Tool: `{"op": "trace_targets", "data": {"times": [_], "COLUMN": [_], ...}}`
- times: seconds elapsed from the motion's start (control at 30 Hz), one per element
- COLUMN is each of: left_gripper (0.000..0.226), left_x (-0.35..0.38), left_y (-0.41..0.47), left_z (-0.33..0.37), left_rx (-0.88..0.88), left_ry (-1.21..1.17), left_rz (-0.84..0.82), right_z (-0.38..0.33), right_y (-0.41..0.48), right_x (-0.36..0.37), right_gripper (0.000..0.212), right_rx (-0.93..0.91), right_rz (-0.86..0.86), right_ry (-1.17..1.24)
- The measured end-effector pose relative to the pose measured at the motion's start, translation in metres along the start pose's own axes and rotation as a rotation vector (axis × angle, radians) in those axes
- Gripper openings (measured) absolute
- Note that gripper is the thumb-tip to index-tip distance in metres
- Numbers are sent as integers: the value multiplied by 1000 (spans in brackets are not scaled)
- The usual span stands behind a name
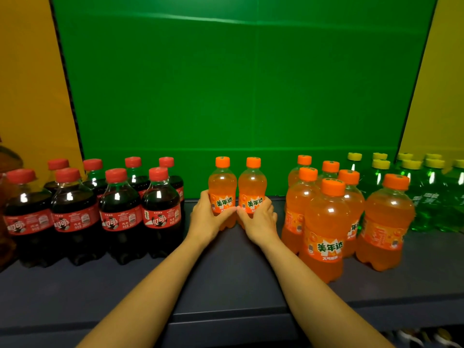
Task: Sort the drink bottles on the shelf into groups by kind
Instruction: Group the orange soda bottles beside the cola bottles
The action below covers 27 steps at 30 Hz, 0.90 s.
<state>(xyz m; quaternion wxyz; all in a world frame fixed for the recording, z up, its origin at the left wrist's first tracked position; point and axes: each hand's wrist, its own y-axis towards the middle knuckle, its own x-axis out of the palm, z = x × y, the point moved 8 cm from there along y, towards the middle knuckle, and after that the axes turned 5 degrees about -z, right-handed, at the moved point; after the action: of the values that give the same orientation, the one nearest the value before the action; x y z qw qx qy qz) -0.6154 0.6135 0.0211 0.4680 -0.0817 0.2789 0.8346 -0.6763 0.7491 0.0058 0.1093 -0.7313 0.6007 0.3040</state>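
Observation:
Two orange soda bottles stand side by side at the back middle of the shelf. My left hand (207,217) grips the left orange bottle (222,187) low on its label. My right hand (258,219) wraps the lower part of the right orange bottle (252,187). To the right stands a cluster of several more orange bottles (326,227). Several cola bottles with red caps (120,212) are grouped at the left. Green bottles with yellow caps (431,194) fill the far right.
The dark grey shelf (226,277) has bare surface in front of my hands, with its front edge near the bottom of the view. A green back panel (238,84) stands behind the bottles, with yellow walls at both sides. A brownish bottle (6,172) is cut off at the left edge.

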Motion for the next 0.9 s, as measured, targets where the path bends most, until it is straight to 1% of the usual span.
{"op": "trace_targets", "data": {"times": [0.07, 0.13, 0.23, 0.33, 0.4, 0.47, 0.53, 0.57, 0.63, 0.67, 0.7, 0.73, 0.77, 0.8, 0.83, 0.9], "left_gripper": [54, 55, 67, 83, 83, 69, 57, 56, 56, 57, 61, 65, 70, 73, 75, 72], "left_x": [0, 0, 1, -3, -9, -6, 9, 18, 37, 46, 56, 67, 78, 88, 98, 109], "left_y": [0, -1, -4, -13, -26, -41, -51, -55, -61, -63, -63, -63, -62, -62, -61, -60], "left_z": [2, 2, 8, 25, 42, 62, 71, 74, 79, 82, 82, 81, 78, 75, 74, 72], "left_rx": [12, 16, 68, 154, 230, 388, 473, 496, 537, 537, 520, 481, 424, 372, 336, 272], "left_ry": [5, 31, 96, 205, 245, 239, 241, 257, 279, 259, 224, 179, 131, 79, 29, -56], "left_rz": [-1, -10, 1, 102, 189, 184, 77, 27, -47, -95, -151, -215, -284, -353, -408, -465], "right_z": [1, 1, -3, -18, -25, -31, -33, -31, -19, -9, 1, 12, 22, 31, 37, 44], "right_y": [0, 0, -8, -35, -66, -101, -132, -143, -159, -163, -164, -160, -152, -142, -134, -123], "right_x": [1, 3, 1, -14, -29, -52, -79, -93, -121, -133, -142, -147, -147, -142, -135, -122], "right_gripper": [68, 72, 79, 72, 68, 53, 35, 30, 25, 26, 33, 44, 60, 74, 84, 89], "right_rx": [-2, 0, -31, -206, -352, -494, -615, -649, -671, -657, -619, -552, -473, -400, -344, -282], "right_rz": [-11, -35, -70, -52, -28, 27, 118, 198, 411, 523, 607, 635, 603, 529, 445, 318], "right_ry": [24, 64, 110, 110, 77, 95, 143, 152, 153, 154, 156, 168, 186, 196, 186, 129]}}
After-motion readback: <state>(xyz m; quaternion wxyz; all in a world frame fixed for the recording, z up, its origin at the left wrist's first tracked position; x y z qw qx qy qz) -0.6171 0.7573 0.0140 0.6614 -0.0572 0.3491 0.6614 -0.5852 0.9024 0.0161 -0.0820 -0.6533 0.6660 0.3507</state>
